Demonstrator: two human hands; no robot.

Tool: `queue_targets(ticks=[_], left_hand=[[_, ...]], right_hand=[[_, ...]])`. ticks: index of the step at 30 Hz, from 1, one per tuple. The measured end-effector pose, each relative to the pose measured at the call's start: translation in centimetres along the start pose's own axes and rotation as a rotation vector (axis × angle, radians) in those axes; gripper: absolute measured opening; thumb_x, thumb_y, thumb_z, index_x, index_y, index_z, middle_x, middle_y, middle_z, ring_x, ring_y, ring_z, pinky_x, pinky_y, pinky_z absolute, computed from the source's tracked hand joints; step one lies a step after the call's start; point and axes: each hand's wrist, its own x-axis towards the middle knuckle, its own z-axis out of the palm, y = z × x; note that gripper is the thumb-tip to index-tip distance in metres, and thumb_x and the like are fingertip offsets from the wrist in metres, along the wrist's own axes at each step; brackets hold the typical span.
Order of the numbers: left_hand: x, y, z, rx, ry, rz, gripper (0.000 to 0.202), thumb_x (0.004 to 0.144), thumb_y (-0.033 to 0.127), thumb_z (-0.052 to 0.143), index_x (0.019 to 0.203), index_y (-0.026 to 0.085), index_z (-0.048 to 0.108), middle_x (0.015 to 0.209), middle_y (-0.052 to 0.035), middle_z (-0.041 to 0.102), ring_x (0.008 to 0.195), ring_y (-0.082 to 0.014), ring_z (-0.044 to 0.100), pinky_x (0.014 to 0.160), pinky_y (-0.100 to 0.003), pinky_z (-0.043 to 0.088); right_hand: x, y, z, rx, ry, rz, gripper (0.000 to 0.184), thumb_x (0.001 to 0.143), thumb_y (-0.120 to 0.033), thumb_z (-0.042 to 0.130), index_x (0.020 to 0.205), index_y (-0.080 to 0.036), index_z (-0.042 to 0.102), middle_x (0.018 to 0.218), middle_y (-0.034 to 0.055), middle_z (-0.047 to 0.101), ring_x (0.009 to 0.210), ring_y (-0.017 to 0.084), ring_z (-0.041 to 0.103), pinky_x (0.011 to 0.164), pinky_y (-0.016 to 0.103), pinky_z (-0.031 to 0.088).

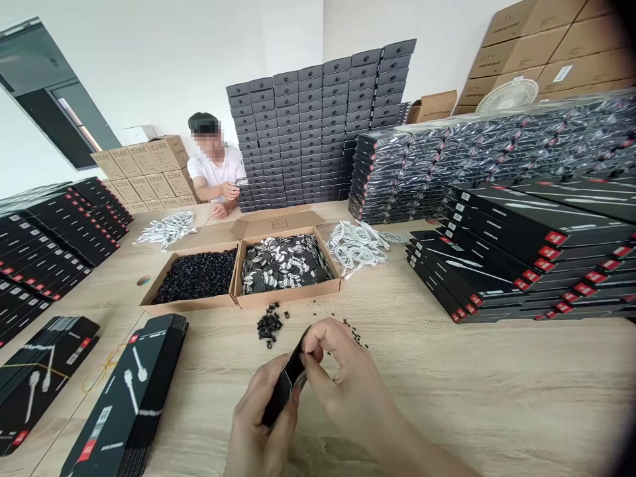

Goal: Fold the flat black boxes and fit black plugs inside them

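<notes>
Your left hand [261,417] and right hand [348,377] pinch a slim black card sleeve [285,384] above the counter [497,397], with a small heap of black parts [269,326] beside them and the cardboard tray [189,306] well filled.

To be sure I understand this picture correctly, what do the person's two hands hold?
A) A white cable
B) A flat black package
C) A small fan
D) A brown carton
B. The left hand and the right hand pinch a flat black package between them.
</notes>
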Motion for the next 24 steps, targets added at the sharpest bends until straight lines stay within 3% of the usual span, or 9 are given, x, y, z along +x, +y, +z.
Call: queue_targets(ticks=[4,8,11,14,19,24], left_hand=[[0.2,0.1,0.2,-0.038,0.013,-0.090,0.023,0.078,0.034,0.070,0.099,0.025,0.075,0.098,-0.0050,0.074,0.093,-0.0224,0.066,0.087,-0.027,0.048],[0.4,0.2,0.4,-0.023,0.034,-0.071,0.022,0.076,0.035,0.072,0.095,0.024,0.075,0.095,-0.0047,0.074,0.090,-0.0212,0.065,0.085,-0.027,0.049],[0.5,0.2,0.3,-0.100,0.093,-0.142,0.027,0.075,0.036,0.073,0.100,0.024,0.072,0.099,-0.0049,0.075,0.095,-0.0218,0.067,0.087,-0.028,0.050],[0.6,0.1,0.2,-0.171,0.111,-0.189,0.031,0.074,0.035,0.075,0.102,0.022,0.070,0.098,-0.0044,0.076,0.094,-0.0207,0.067,0.084,-0.026,0.051],[0.6,-0.2,0.3,-0.192,0.079,-0.200,0.032,0.072,0.035,0.077,0.100,0.022,0.071,0.096,-0.0032,0.076,0.090,-0.0192,0.067,0.080,-0.023,0.051],[0.5,-0.2,0.6,-0.278,0.055,-0.267,0.036,0.069,0.035,0.079,0.101,0.020,0.070,0.095,-0.0048,0.076,0.085,-0.0198,0.068,0.077,-0.025,0.052]], right_hand=[[0.0,-0.1,-0.1,0.052,-0.071,0.119,0.014,0.080,-0.011,0.050,0.078,-0.024,0.047,0.080,-0.0005,0.056,0.075,0.018,0.055,0.063,0.028,0.043],[0.0,0.1,-0.1,0.021,-0.010,0.075,0.015,0.080,-0.009,0.052,0.080,-0.024,0.052,0.083,0.0003,0.059,0.082,0.019,0.057,0.071,0.030,0.045],[0.4,0.5,-0.5,0.094,-0.114,0.105,0.015,0.079,-0.013,0.062,0.086,-0.026,0.061,0.091,0.0003,0.065,0.090,0.020,0.059,0.079,0.033,0.046],[1.2,1.0,-1.2,0.147,-0.179,0.071,0.012,0.079,-0.015,0.067,0.078,-0.027,0.068,0.083,-0.0007,0.069,0.093,0.022,0.060,0.085,0.035,0.045],[1.6,1.2,-1.2,0.129,-0.113,-0.036,0.015,0.083,-0.019,0.065,0.073,-0.027,0.072,0.078,0.0004,0.068,0.083,0.022,0.061,0.086,0.038,0.043],[1.5,1.1,-0.6,0.073,0.049,0.145,0.014,0.072,-0.020,0.073,0.075,-0.024,0.061,0.089,0.0003,0.061,0.089,0.022,0.054,0.083,0.036,0.041]])
